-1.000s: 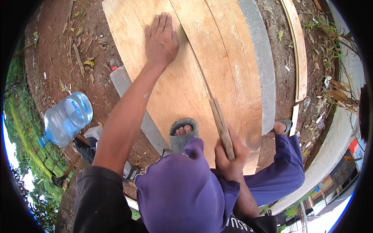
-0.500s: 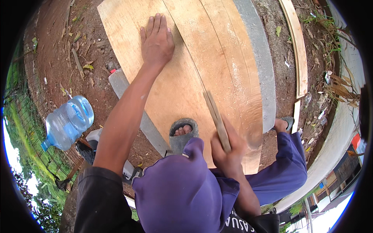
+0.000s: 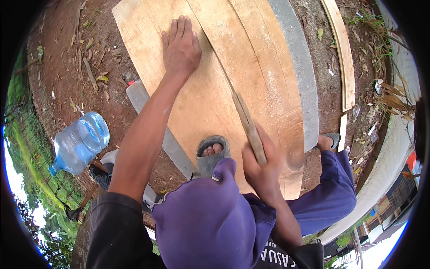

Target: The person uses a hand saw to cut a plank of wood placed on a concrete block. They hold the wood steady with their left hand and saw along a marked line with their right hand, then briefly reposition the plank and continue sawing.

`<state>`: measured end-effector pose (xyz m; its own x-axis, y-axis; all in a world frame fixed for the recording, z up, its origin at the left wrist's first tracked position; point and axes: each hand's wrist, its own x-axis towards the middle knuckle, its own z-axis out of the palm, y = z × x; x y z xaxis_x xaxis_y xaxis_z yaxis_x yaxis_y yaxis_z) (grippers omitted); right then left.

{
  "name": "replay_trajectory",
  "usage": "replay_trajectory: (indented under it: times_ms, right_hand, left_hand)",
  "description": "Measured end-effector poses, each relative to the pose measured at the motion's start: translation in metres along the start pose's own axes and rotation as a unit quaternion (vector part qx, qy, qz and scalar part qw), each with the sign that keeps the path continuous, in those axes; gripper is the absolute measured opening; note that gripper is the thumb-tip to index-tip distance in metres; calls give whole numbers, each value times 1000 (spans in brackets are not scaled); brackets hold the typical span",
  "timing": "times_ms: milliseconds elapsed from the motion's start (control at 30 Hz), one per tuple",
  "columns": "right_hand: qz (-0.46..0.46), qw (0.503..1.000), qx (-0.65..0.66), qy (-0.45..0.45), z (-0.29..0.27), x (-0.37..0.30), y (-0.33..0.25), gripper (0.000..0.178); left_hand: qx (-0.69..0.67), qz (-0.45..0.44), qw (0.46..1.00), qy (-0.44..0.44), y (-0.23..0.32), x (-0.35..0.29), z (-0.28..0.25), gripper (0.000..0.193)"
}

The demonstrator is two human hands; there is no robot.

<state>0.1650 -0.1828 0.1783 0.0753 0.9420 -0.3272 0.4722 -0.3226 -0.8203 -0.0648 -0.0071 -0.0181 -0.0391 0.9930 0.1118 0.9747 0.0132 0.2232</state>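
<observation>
My left hand (image 3: 181, 48) lies flat on a large sheet of plywood (image 3: 197, 107), left of a long dark slit. My right hand (image 3: 263, 168), a little blurred, is closed around a long, narrow wooden-handled tool (image 3: 247, 121), perhaps a handsaw seen edge-on. Its far end meets the slit, which runs on to the top of the view. Any blade is hidden from here. My foot in a dark grey sandal (image 3: 214, 163) rests on the near part of the sheet. Pale sawdust (image 3: 271, 80) is scattered right of the slit.
Grey concrete-like slabs (image 3: 309, 89) support the plywood on both sides. A clear blue water jug (image 3: 80, 142) lies at left on brown soil. Long wooden strips (image 3: 341, 49) lie to the right, before a pale wall (image 3: 392, 148). My other sandaled foot (image 3: 329, 141) is at right.
The tool has slid slightly away from me along the slit, its far end now higher in the view. My left hand stays in place.
</observation>
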Motion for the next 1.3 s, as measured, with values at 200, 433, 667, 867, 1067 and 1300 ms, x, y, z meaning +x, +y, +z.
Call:
replay_trajectory:
  times_ms: [200, 433, 667, 867, 1067, 1300]
  right_hand:
    - [3, 996, -88, 14, -40, -62, 6, 55]
    - [44, 997, 58, 1, 38, 83, -12, 44]
    - [-17, 999, -46, -1, -44, -61, 7, 53]
    - [37, 997, 61, -12, 41, 85, -5, 44]
    - [-5, 1000, -20, -1, -3, -14, 6, 53]
    - [6, 1000, 18, 11, -6, -17, -3, 50]
  left_hand:
    - [8, 12, 1000, 11, 0, 3, -2, 55]
    - [-11, 22, 1000, 10, 12, 8, 4, 54]
    - [0, 15, 1000, 27, 2, 8, -3, 55]
    - [-11, 9, 1000, 5, 10, 8, -3, 55]
    - [-1, 9, 1000, 22, -6, 5, 1, 55]
    - [7, -1, 1000, 14, -7, -1, -9, 55]
